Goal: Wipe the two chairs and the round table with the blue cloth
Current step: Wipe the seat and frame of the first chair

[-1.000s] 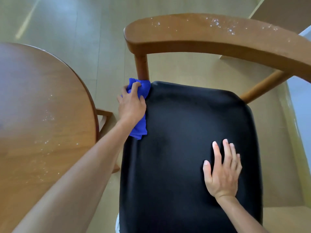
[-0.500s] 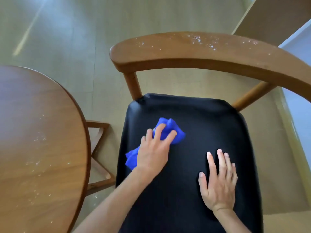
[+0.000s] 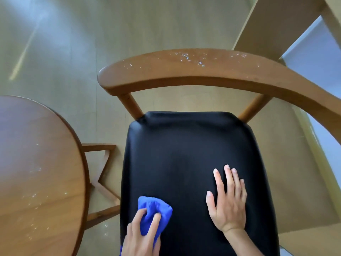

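A wooden chair fills the view, with a black padded seat [image 3: 184,154] and a curved wooden backrest [image 3: 193,71] speckled with white crumbs. My left hand [image 3: 142,235] presses the bunched blue cloth [image 3: 155,213] onto the seat's near left part. My right hand [image 3: 227,202] lies flat on the seat to the right, fingers spread, holding nothing. The round wooden table [image 3: 36,172] stands at the left, with white specks scattered on its top. Only one chair is in view.
The table's wooden base frame [image 3: 101,182] shows on the floor between table and chair. A pale wooden panel and a light wall [image 3: 295,34] rise at the upper right, close behind the chair. Tan floor lies beyond.
My left hand has drawn the blue cloth from the seat's far left corner across the seat to its near left edge. My right hand has stayed flat on the seat.
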`<move>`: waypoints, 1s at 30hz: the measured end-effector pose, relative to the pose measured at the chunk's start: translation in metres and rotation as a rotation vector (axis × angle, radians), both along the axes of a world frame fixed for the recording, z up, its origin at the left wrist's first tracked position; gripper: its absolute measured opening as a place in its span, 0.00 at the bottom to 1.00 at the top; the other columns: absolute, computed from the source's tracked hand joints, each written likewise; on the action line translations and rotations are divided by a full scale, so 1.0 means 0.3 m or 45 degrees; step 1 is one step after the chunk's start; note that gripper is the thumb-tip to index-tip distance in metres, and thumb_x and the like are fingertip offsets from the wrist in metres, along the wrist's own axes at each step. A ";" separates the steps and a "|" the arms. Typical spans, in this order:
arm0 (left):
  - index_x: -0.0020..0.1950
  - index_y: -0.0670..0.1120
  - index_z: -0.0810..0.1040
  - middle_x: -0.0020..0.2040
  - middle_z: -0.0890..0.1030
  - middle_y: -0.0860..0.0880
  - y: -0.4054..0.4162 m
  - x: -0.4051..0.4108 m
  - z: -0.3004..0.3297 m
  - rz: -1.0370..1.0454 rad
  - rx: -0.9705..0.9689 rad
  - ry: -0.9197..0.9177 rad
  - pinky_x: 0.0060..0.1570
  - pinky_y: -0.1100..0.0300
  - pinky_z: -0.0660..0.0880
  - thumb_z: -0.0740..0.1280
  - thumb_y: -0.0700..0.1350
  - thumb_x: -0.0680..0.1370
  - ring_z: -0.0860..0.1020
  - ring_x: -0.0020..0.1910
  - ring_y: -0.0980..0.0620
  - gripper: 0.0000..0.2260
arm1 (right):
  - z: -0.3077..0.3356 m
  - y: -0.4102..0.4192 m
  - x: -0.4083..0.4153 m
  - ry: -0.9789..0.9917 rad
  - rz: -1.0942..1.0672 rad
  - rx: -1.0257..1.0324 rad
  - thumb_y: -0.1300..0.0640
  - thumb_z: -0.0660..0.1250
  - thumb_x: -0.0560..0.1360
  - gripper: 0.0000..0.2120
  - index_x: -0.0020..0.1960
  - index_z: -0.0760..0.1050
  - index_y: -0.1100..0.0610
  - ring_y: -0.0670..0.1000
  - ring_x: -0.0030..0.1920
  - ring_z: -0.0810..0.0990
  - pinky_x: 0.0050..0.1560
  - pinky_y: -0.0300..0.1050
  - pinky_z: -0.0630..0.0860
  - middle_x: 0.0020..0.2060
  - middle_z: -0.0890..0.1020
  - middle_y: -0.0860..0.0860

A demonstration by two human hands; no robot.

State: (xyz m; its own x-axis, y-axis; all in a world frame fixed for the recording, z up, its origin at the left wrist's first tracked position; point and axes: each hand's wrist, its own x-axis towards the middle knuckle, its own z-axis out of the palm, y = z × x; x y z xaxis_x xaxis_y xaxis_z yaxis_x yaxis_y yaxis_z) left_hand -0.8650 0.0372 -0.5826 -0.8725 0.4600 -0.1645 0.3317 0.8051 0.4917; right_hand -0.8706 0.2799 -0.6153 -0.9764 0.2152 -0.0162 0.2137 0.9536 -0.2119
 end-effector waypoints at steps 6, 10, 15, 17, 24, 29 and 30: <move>0.59 0.49 0.72 0.59 0.71 0.40 0.078 -0.212 0.072 0.283 -0.052 0.196 0.30 0.52 0.77 0.74 0.38 0.66 0.75 0.42 0.41 0.24 | -0.002 0.003 0.003 0.010 0.006 -0.009 0.46 0.55 0.74 0.29 0.73 0.63 0.55 0.61 0.75 0.60 0.73 0.60 0.54 0.74 0.64 0.59; 0.69 0.50 0.65 0.69 0.63 0.41 0.247 -0.685 0.047 0.519 -0.243 0.330 0.43 0.47 0.75 0.65 0.43 0.78 0.70 0.56 0.38 0.21 | -0.006 0.000 0.001 0.001 0.009 0.009 0.46 0.56 0.75 0.29 0.73 0.63 0.55 0.60 0.75 0.60 0.72 0.60 0.56 0.74 0.64 0.59; 0.64 0.47 0.71 0.64 0.70 0.39 0.277 -0.642 0.034 0.370 -0.330 0.352 0.34 0.51 0.73 0.68 0.40 0.71 0.72 0.45 0.39 0.21 | -0.005 0.000 0.001 0.002 0.015 0.027 0.46 0.56 0.75 0.28 0.73 0.64 0.55 0.60 0.75 0.59 0.73 0.59 0.54 0.74 0.64 0.59; 0.60 0.47 0.73 0.60 0.72 0.39 0.230 -0.391 0.028 0.115 -0.244 0.426 0.33 0.51 0.74 0.69 0.39 0.68 0.72 0.41 0.40 0.21 | -0.005 -0.003 0.001 0.001 0.008 0.032 0.47 0.56 0.75 0.28 0.73 0.64 0.55 0.60 0.75 0.59 0.73 0.60 0.55 0.74 0.63 0.59; 0.45 0.51 0.67 0.29 0.77 0.52 0.072 0.242 -0.049 -0.346 -0.328 0.123 0.25 0.64 0.62 0.54 0.46 0.74 0.67 0.19 0.55 0.04 | -0.003 -0.003 0.002 0.011 -0.010 0.026 0.49 0.54 0.76 0.27 0.73 0.65 0.56 0.60 0.75 0.60 0.72 0.61 0.57 0.74 0.64 0.59; 0.55 0.54 0.72 0.55 0.74 0.45 0.143 -0.068 0.041 -0.429 -0.105 0.379 0.31 0.55 0.71 0.69 0.40 0.63 0.73 0.35 0.44 0.23 | -0.005 0.001 0.000 0.008 -0.004 0.029 0.49 0.55 0.75 0.28 0.74 0.63 0.55 0.60 0.75 0.59 0.73 0.59 0.54 0.75 0.63 0.59; 0.58 0.53 0.71 0.58 0.73 0.43 0.185 -0.208 0.030 -0.301 -0.161 0.412 0.32 0.53 0.71 0.71 0.39 0.63 0.73 0.38 0.42 0.25 | -0.005 0.001 0.001 0.001 -0.005 0.034 0.49 0.55 0.75 0.28 0.74 0.62 0.54 0.59 0.76 0.58 0.74 0.59 0.53 0.75 0.62 0.58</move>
State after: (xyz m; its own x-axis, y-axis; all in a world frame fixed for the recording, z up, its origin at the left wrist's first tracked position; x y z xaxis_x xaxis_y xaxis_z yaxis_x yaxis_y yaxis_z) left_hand -0.9275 0.0928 -0.5737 -0.7612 0.6477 0.0326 0.6358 0.7356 0.2338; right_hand -0.8703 0.2801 -0.6169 -0.9755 0.2196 -0.0100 0.2175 0.9581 -0.1863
